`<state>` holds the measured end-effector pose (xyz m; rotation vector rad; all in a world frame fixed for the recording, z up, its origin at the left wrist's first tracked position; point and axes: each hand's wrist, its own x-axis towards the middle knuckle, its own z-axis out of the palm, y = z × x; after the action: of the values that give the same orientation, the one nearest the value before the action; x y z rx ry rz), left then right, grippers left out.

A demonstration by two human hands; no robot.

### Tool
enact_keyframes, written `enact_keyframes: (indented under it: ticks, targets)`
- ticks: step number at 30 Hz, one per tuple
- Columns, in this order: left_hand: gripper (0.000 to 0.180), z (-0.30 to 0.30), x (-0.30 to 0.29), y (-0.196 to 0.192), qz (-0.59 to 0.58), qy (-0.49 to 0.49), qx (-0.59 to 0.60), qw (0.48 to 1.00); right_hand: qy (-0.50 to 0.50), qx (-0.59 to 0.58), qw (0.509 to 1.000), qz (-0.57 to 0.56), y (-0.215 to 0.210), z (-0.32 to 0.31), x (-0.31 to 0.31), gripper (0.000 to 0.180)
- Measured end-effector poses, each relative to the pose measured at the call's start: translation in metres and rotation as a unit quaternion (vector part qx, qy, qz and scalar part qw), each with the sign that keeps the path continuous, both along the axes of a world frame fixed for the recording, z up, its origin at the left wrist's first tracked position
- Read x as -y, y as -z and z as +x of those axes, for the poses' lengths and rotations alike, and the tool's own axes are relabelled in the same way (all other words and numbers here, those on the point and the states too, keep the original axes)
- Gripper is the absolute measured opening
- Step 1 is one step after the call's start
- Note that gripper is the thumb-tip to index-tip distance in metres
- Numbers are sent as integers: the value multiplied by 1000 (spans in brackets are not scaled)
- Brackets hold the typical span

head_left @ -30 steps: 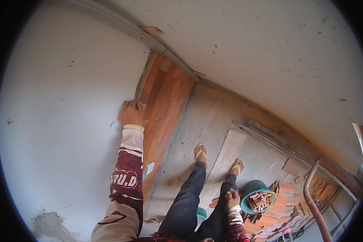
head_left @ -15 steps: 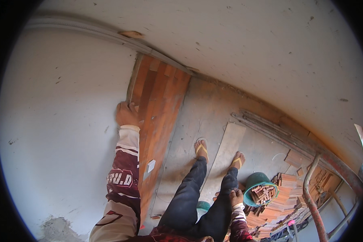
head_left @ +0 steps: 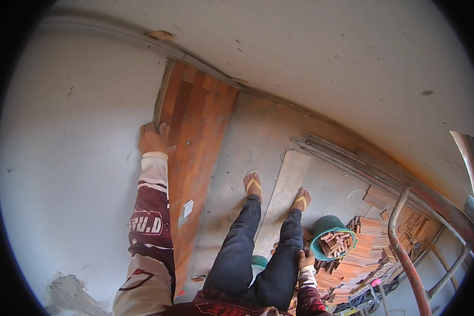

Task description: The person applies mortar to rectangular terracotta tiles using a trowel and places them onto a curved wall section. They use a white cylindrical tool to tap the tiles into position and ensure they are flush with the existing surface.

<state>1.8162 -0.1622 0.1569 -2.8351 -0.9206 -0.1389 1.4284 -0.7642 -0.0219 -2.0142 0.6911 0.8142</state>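
My left hand point(head_left: 152, 138) is at the upper edge of a band of reddish-brown strips point(head_left: 197, 113) laid in rows along the lower part of the white wall. Its fingers are bent and pressed at that edge; whether a loose piece is under them is hidden. Down beside my right knee, my right hand point(head_left: 306, 258) is closed, with its fingers curled, and what it may hold cannot be made out. Just to its right is a green bucket point(head_left: 326, 225) filled with short reddish-brown pieces point(head_left: 336, 245). A small white block point(head_left: 188, 208) sits against the strips.
Stacks of reddish-brown strips point(head_left: 366, 226) lie right of the bucket. Metal scaffold tubing point(head_left: 405, 247) rises at the lower right. Long bars point(head_left: 347, 168) lie along the far wall. A pale board point(head_left: 287, 181) lies near my feet. Another green container point(head_left: 259, 260) shows between my legs.
The whole view has shifted slightly, so everything appears a little further left and mostly higher. My left hand stays at the strips' upper edge, my right hand beside the knee.
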Motion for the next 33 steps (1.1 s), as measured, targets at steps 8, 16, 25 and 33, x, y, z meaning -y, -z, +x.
enact_keyframes:
  ticks: [8,16,25,33]
  targets:
    - [52,-137,107,27,-158,105,-71,979,15,-258,965,-35,-36,-30,36,61]
    - [84,-464,238,117,-405,-319,-419,747,-30,-326,934,144,-61,10,57,79]
    - [96,-446,288,106,-543,-477,-320,613,-404,-195,894,5,-43,20,97,83]
    - [97,-419,341,51,-584,-264,-388,663,-148,-378,900,161,-46,32,91,91]
